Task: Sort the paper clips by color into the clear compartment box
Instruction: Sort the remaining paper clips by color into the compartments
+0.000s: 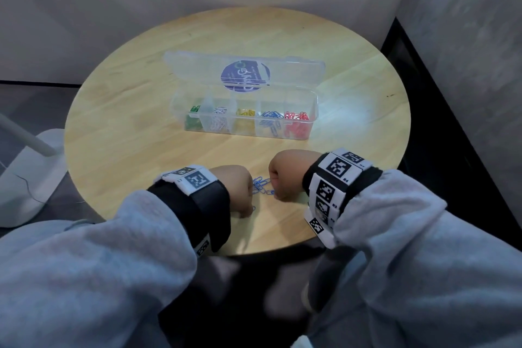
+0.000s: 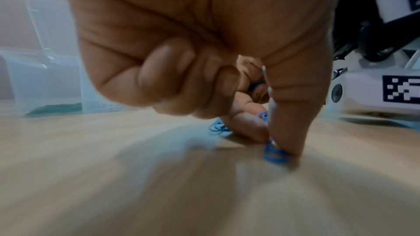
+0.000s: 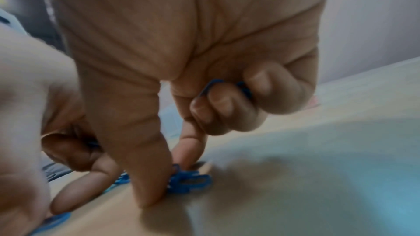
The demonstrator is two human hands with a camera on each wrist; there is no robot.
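Note:
The clear compartment box (image 1: pixel 315 110) stands open mid-table, holding green, white, yellow, blue (image 1: pixel 271 118) and red clips in separate compartments. A small cluster of loose blue paper clips (image 1: pixel 261 185) lies near the table's front edge, between my two hands. My left hand (image 1: pixel 240 189) pinches one blue clip (image 2: pixel 274 153) against the wood with thumb and forefinger, its other fingers curled. My right hand (image 1: pixel 282 178) presses thumb and forefinger onto blue clips (image 3: pixel 191 180), and its curled fingers hold more blue clips (image 3: pixel 244 87) in the palm.
The round wooden table (image 1: pixel 141 135) sits in a corner between pale walls. The box lid (image 1: pixel 197 65) lies back behind the compartments. A white lamp base (image 1: pixel 25 172) stands on the floor to the left. A dark strip runs along the right.

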